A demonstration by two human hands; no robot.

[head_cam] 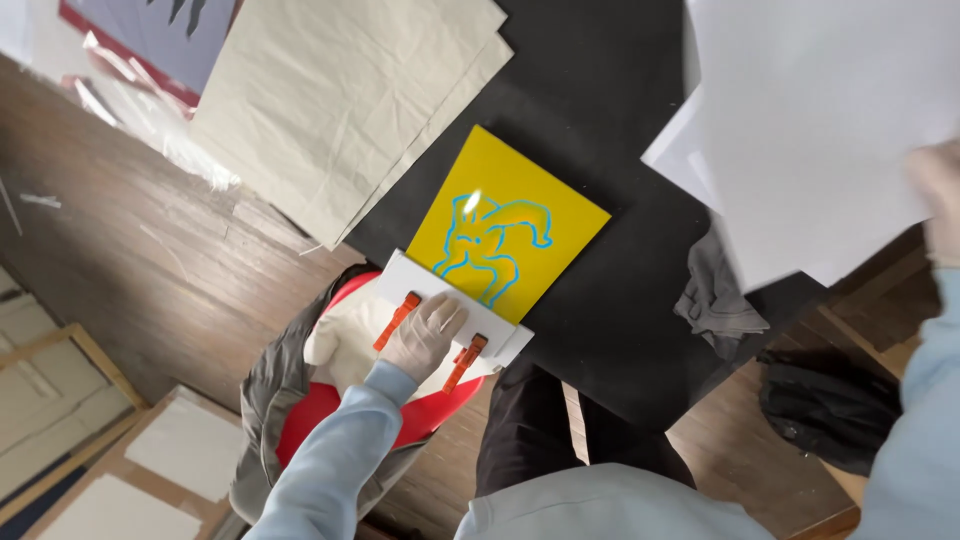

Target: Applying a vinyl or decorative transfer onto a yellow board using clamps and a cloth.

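A yellow print point(520, 220) bearing a blue line figure lay flat on black cloth, its near edge clamped under a white board point(440, 290). White sheets point(810, 120) were raised at right, apparently held.

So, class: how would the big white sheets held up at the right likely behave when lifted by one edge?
The white sheets look thin and wide, so they would probably droop and flex. Gripped only at one edge by the right hand, the loose stack may fan apart or slip. They seem light, and likely to crease easily, like the wrinkled beige papers.

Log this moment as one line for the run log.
left hand: flat on white clamped board | right hand: holding white paper sheets | yellow print: on black table
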